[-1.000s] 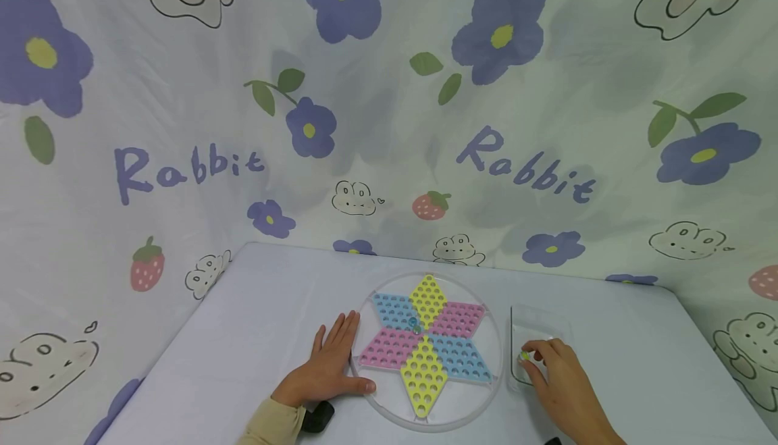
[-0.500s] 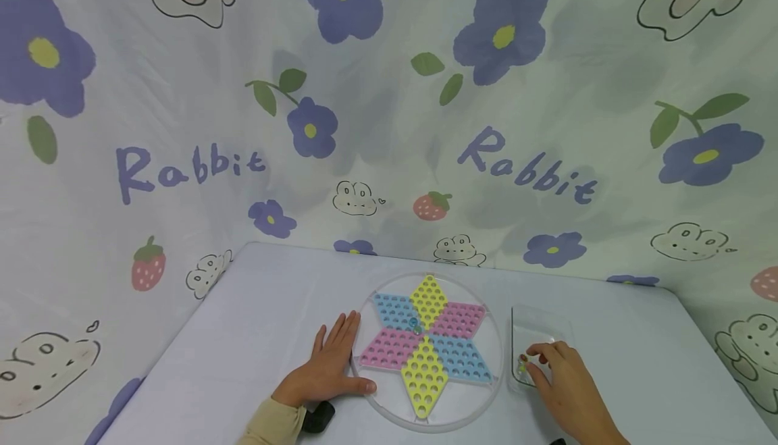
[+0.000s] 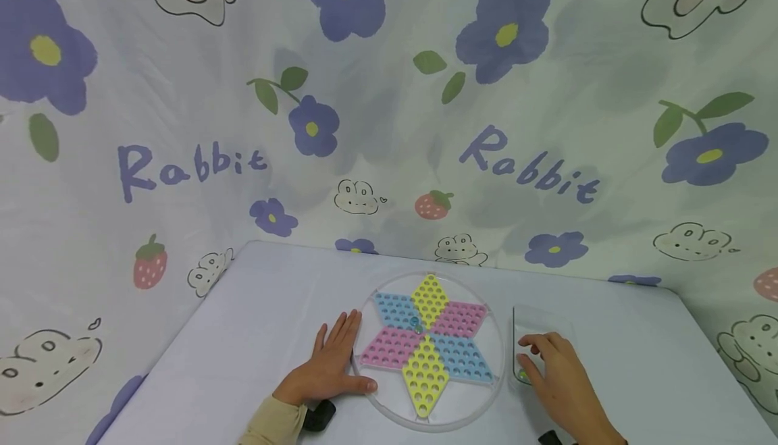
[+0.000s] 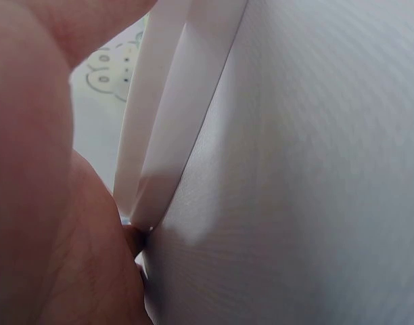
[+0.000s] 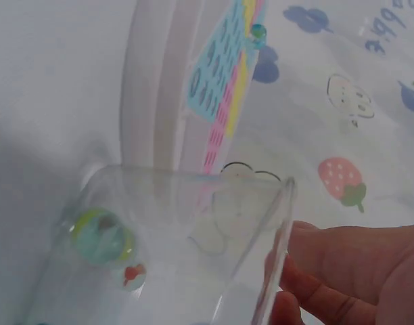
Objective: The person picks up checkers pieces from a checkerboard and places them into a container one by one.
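A round Chinese checkers board (image 3: 425, 371) with a yellow, pink and blue star lies on the table. Two glass marbles (image 3: 416, 325) sit near its centre. My left hand (image 3: 328, 367) lies flat with straight fingers, touching the board's left rim. On the right, my right hand (image 3: 556, 374) hovers over a clear plastic box (image 3: 514, 323), thumb and index finger apart, nothing visible between them. Through the box wall in the right wrist view show a yellow-green marble (image 5: 99, 237) and a smaller clear one with red inside (image 5: 133, 274). My palm hides part of the box.
The white table (image 3: 273, 283) ends at a printed cloth backdrop (image 3: 389, 127) with flowers and rabbits. A dark wrist device (image 3: 319, 416) sits at my left wrist. The board's raised rim (image 4: 187, 101) stands up beside the left hand.
A yellow-green marble, then a reddish one, showed at my right fingertips. Now those fingers are apart, and a yellow-green marble lies below the thumb. My left hand has stayed put.
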Tool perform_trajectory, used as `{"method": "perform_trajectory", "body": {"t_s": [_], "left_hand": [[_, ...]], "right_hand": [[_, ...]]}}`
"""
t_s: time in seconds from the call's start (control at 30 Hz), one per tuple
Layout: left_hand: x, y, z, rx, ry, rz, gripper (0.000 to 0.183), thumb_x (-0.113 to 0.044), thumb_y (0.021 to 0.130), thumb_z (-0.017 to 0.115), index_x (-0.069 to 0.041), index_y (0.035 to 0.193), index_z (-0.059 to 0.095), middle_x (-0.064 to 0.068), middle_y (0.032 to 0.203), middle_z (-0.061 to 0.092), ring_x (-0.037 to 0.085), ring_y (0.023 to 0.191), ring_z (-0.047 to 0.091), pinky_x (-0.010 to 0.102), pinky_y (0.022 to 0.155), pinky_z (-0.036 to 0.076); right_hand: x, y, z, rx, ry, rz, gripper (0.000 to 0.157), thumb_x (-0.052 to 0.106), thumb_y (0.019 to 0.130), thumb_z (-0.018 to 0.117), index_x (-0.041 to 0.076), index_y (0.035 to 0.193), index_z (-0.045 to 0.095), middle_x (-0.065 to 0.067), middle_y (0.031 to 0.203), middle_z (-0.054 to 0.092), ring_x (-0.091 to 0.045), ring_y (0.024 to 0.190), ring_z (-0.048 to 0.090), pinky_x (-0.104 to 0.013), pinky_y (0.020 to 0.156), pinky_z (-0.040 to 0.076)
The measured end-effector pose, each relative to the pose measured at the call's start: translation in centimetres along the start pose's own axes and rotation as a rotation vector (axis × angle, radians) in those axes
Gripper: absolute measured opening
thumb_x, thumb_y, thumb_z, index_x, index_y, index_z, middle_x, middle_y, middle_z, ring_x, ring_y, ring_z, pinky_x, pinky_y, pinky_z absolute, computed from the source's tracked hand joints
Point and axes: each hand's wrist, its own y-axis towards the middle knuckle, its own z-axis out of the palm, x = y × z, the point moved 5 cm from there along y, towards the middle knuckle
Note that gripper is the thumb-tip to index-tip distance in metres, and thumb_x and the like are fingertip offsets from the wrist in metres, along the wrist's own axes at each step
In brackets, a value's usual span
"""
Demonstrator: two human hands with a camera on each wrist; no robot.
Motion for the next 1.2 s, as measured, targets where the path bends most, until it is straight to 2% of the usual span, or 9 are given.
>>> {"method": "perform_trajectory", "body": {"t_s": [0.33,0.6,0.73,0.93,1.2], "left_hand": [[-0.2,0.1,-0.1,0.005,0.007,0.001,0.126,-0.063,0.08,0.073,0.003,0.159,0.0,0.022,0.167,0.001,0.041,0.153,-0.005,0.068,0.113,-0.006],[-0.2,0.1,-0.2,0.001,0.002,0.008,0.126,-0.063,0.08,0.074,0.004,0.159,0.001,0.023,0.166,0.002,0.042,0.153,-0.004,0.069,0.113,-0.006],[-0.1,0.2,-0.1,0.0,0.007,-0.002,0.126,-0.063,0.08,0.074,0.004,0.159,0.002,0.022,0.167,0.002,0.041,0.153,-0.003,0.069,0.113,-0.006],[0.0,0.2,0.0,0.002,0.007,-0.009,0.127,-0.064,0.08,0.074,0.003,0.159,0.001,0.022,0.167,0.002,0.041,0.153,-0.005,0.068,0.113,-0.007],[0.1,0.2,0.0,-0.011,0.006,0.002,0.127,-0.063,0.08,0.074,0.004,0.159,0.002,0.022,0.167,0.003,0.042,0.153,-0.003,0.069,0.113,-0.006]], "right_hand": [[1.7,0.9,0.6,-0.016,0.069,-0.028,0.016,0.01,0.091,0.074,0.006,0.107,0.07,-0.002,0.095,0.058,-0.017,0.089,0.054,-0.03,0.07,0.051],[2.9,1.6,1.3,-0.029,0.066,-0.061,0.018,0.011,0.091,0.075,0.008,0.108,0.07,-0.003,0.096,0.058,-0.019,0.091,0.055,-0.036,0.073,0.05],[3.7,2.0,1.7,-0.01,0.081,-0.053,0.019,0.011,0.091,0.075,0.008,0.109,0.069,-0.004,0.098,0.058,-0.02,0.092,0.055,-0.04,0.076,0.051],[4.8,2.6,2.6,0.034,0.098,-0.036,0.02,0.012,0.092,0.074,0.008,0.111,0.069,-0.005,0.1,0.057,-0.02,0.094,0.054,-0.041,0.079,0.05],[6.1,3.1,3.3,0.016,0.103,-0.064,0.018,0.011,0.091,0.075,0.007,0.108,0.069,-0.005,0.1,0.058,-0.021,0.093,0.055,-0.041,0.079,0.05]]}}
